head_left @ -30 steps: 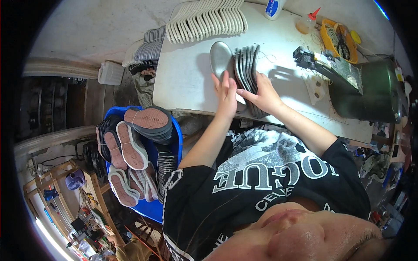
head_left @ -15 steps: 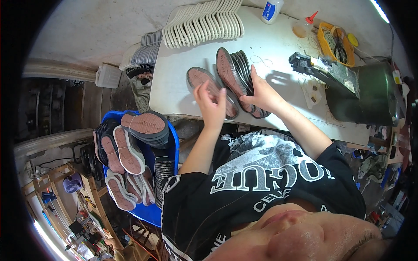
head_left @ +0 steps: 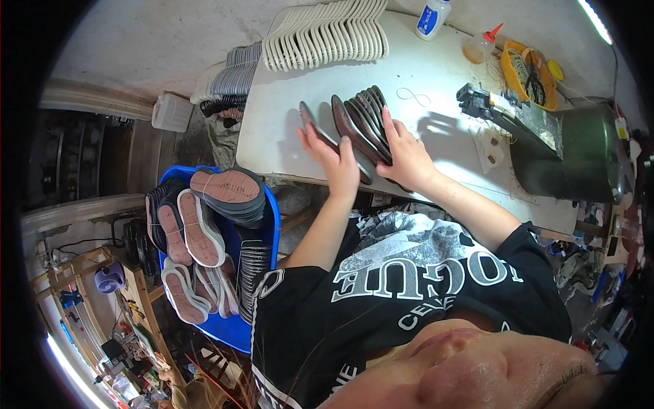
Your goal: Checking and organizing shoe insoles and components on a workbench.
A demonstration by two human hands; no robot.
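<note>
Gripping stack of dark soles (head_left: 357,124) over white table (head_left: 272,129): right hand (head_left: 409,158), fingers along right side. Left hand (head_left: 335,163) half-curled against single sole (head_left: 312,117), just left of stack (can't tell if pinched). Blue bin (head_left: 276,228) holds bundled soles (head_left: 201,228).

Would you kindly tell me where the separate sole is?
In the head view, the separate sole is above centre, at the left hand, left of the sole stack.

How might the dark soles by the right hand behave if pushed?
The dark soles would probably tip or fan apart, since they stand tilted on narrow edges against the right hand. Each likely flexes yet keeps its shape, being thin and smoothly curved.
</note>
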